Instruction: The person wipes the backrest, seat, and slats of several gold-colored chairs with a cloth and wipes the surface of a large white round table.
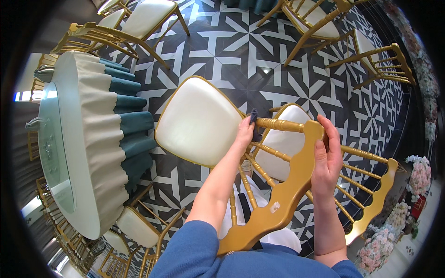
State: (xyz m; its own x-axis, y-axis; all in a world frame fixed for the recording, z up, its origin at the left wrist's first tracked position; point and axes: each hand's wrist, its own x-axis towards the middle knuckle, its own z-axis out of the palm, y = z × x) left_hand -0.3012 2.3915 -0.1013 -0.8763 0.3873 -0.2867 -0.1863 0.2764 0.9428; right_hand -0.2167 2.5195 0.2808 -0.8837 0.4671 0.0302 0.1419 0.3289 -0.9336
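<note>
A gold chair (pixel 273 204) with a white padded seat (pixel 197 123) stands right in front of me, its scalloped top rail close to my body. My left hand (pixel 244 132) is closed on a dark cloth (pixel 256 132), pressed to the turned back post near the seat. My right hand (pixel 327 160) grips the top corner of the backrest, thumb on one face and fingers round the edge. A pale worn patch shows on the rail. Part of the cloth is hidden behind my left hand.
Another gold chair (pixel 371 199) stands close on my right. To the left is a round table (pixel 88 139) with beige and teal cloth and a glass turntable (pixel 51 153). More gold chairs (pixel 148 18) stand farther off. Pink and white flowers (pixel 378 243) line the right.
</note>
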